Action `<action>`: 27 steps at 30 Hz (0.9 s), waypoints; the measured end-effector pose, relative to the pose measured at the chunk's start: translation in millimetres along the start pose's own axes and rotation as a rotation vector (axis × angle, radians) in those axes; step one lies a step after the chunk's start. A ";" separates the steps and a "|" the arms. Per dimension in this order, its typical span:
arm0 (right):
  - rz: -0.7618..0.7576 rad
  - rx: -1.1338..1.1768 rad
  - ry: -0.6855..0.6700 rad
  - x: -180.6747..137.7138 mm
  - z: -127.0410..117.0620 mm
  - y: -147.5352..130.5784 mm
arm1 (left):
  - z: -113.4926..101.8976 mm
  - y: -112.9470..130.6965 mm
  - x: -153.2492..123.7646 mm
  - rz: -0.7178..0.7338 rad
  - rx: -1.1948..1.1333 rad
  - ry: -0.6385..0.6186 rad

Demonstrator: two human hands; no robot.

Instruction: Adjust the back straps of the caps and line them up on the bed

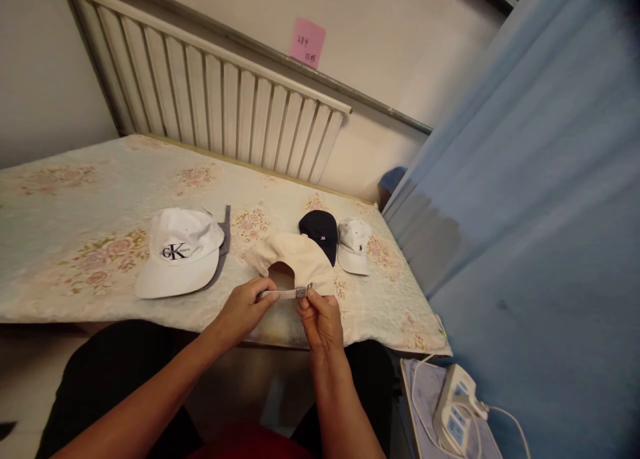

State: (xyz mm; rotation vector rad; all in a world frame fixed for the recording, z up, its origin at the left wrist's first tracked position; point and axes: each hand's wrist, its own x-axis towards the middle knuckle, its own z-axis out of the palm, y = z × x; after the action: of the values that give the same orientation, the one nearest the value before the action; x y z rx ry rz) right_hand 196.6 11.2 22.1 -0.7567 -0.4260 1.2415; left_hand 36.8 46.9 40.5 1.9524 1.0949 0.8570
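Observation:
A cream baseball cap (300, 252) is held up in front of me, its back opening and adjuster strap facing me. My left hand (250, 307) pinches the left part of the strap (286, 294). Fingers of my right hand (323, 315) close on the strap's right part, beside a small metal buckle (301, 291). Left of my hands lies a white cap (183, 249) with a black "CK" print, resting over a grey cap (226, 235) that shows only in part. Beyond the cream cap sit a black cap (319, 227) and a smaller white cap (354, 244).
The caps lie on a bed with a floral cover (115, 179). A white radiator (225, 105) and a pink note (308, 43) are at the wall. A blue curtain (525, 199) hangs on the right, above a power strip (456, 409) with cables on a small table.

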 end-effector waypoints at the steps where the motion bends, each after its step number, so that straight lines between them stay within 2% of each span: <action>1: 0.005 -0.013 -0.002 -0.1 -0.3 0.1 | 0.0 0.8 0.5 -0.003 -0.002 0.001; 19: 0.064 -0.060 0.046 -0.2 -2.1 -1.2 | 5.2 5.3 1.5 0.030 0.001 0.017; 27: 0.074 -0.068 0.006 -1.6 -1.7 -1.1 | 5.8 3.1 3.4 0.048 -0.013 -0.008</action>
State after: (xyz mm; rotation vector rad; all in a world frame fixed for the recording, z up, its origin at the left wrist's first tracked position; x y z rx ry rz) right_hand 198.0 9.1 21.8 -0.8404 -0.4400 1.2985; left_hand 44.2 47.2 40.7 1.9771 1.0395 0.8793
